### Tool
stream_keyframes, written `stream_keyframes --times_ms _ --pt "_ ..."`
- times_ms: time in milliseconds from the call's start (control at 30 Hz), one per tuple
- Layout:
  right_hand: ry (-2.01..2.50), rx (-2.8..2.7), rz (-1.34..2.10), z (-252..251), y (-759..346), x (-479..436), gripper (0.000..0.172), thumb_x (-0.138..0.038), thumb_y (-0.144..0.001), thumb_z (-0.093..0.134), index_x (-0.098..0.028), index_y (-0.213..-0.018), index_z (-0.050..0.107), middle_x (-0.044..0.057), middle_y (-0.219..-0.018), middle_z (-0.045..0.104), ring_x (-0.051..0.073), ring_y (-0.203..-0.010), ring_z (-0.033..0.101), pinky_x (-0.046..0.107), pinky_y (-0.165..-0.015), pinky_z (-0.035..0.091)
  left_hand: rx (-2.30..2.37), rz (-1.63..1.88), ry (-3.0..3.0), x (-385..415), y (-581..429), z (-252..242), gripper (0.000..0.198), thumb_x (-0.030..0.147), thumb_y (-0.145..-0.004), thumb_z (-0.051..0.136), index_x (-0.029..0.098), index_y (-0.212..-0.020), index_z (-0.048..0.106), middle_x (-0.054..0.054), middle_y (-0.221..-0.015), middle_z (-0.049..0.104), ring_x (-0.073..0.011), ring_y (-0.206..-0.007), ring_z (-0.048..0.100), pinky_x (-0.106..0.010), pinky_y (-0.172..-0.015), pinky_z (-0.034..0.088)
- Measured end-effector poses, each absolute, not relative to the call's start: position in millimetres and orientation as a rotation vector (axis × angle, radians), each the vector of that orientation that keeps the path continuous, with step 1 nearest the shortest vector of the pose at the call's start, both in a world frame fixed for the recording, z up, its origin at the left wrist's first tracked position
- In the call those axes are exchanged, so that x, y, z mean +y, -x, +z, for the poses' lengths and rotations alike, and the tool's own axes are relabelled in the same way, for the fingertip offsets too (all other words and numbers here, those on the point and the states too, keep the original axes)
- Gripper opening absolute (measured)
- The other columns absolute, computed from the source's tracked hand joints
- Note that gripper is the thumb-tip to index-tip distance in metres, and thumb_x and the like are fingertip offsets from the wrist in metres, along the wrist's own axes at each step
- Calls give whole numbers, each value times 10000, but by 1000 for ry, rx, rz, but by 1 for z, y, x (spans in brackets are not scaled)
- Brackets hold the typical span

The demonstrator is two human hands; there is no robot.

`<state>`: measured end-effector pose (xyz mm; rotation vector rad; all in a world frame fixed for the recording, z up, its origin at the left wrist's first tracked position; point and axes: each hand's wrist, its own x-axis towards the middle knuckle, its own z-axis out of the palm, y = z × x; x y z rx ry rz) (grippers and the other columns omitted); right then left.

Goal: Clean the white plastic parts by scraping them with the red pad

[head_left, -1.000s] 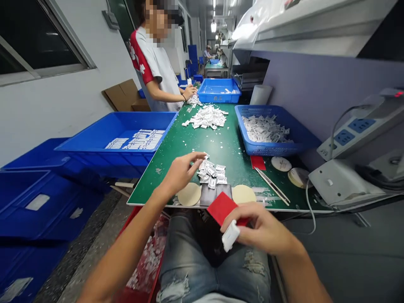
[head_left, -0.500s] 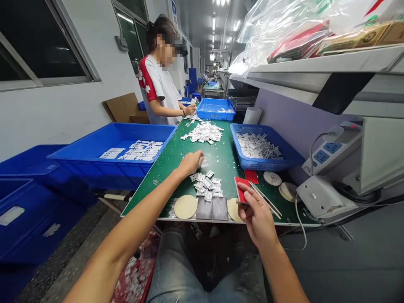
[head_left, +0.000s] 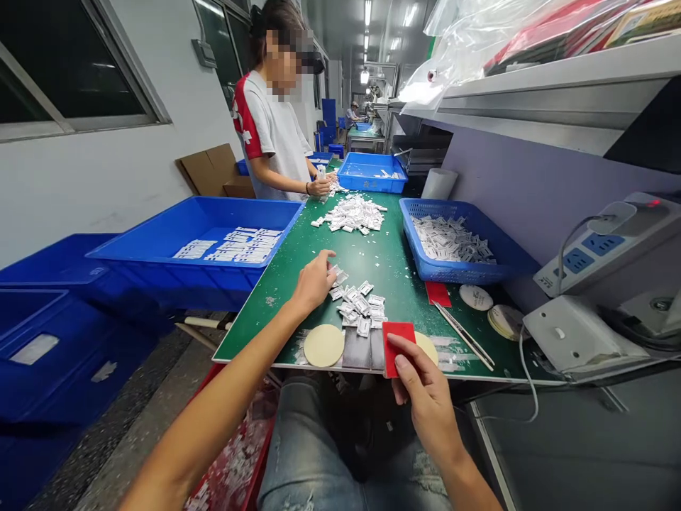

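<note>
My right hand (head_left: pixel 425 387) pinches a flat red rectangular pad (head_left: pixel 399 348) between thumb and fingers, over the table's near edge. My left hand (head_left: pixel 313 282) is over the green table (head_left: pixel 277 312), index finger stretched out and fingers apart. Its fingertips are at a small white plastic piece (head_left: pixel 339 275); whether they touch it I cannot tell. Just right of that hand lies a small heap of similar white pieces (head_left: pixel 360 304). Two dark grey squares (head_left: pixel 355 349) lie at the near edge, between a cream disc (head_left: pixel 323 345) and another cream disc (head_left: pixel 427 348) partly behind the pad.
Further back lies a larger pile of white pieces (head_left: pixel 354 213). A blue basket (head_left: pixel 462 272) of pieces stands right, near tweezers (head_left: pixel 462 333) and a power strip (head_left: pixel 590 248). A blue bin (head_left: pixel 213 270) stands left. A co-worker (head_left: pixel 279 128) handles pieces at the far left edge.
My right hand has moved left and down, turning the red pad's broad face into view. White pieces now show at my left fingertips, where a blur was. The whole view has shifted slightly.
</note>
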<state>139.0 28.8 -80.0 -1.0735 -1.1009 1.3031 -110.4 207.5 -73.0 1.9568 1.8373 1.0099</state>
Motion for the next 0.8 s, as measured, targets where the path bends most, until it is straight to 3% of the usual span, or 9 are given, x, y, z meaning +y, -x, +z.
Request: stream_keyframes --times_ms 300,467,533,633,700,800 --pt "1040 -1110 1343 -81 -126 24 412 -552 -956 730 -207 -1157 833 22 -728 672 98 -548 480 207 -492 378 1618 1373 -1725 190 113 -70 268 409 -998 675 156 -1038 754 -90 -1077 772 -210 -909 733 -382 -830 614" --pt "967 -1040 1318 -74 -118 22 325 -498 -977 742 -259 -1171 845 8 -688 680 67 -519 474 165 -483 375 1412 1507 -1695 129 90 -47 276 445 -970 709 179 -1010 771 -72 -938 805 -191 -832 752 -292 -759 603" --pt "861 -962 1366 -68 -117 16 254 -464 -982 753 -300 -1144 859 -3 -644 677 52 -482 450 143 -453 332 1353 1566 -1702 92 79 -45 199 386 -963 738 190 -979 770 -66 -933 802 -188 -851 761 -283 -767 612" --pt "574 -920 1557 -54 -118 4 218 -445 -1000 734 -352 -1154 859 -11 -600 685 43 -410 403 143 -401 287 1214 1756 -1773 39 65 -51 71 210 -928 778 211 -997 762 -84 -1082 822 -224 -1002 794 -340 -886 643" --pt "362 -1113 1702 -41 -120 2 225 -437 -991 747 -356 -1168 860 8 -646 736 74 -434 505 182 -434 410 1163 1839 -1863 14 59 -56 151 140 -928 756 217 -1058 756 -96 -1146 827 -236 -1035 804 -351 -896 657" --pt "458 -1393 1555 -24 -125 9 229 -327 -998 748 -369 -1203 844 20 -874 841 146 -710 743 247 -695 605 1254 1839 -1979 -7 53 -60 246 81 -931 719 214 -1135 752 -98 -1149 832 -228 -1026 810 -325 -865 667"
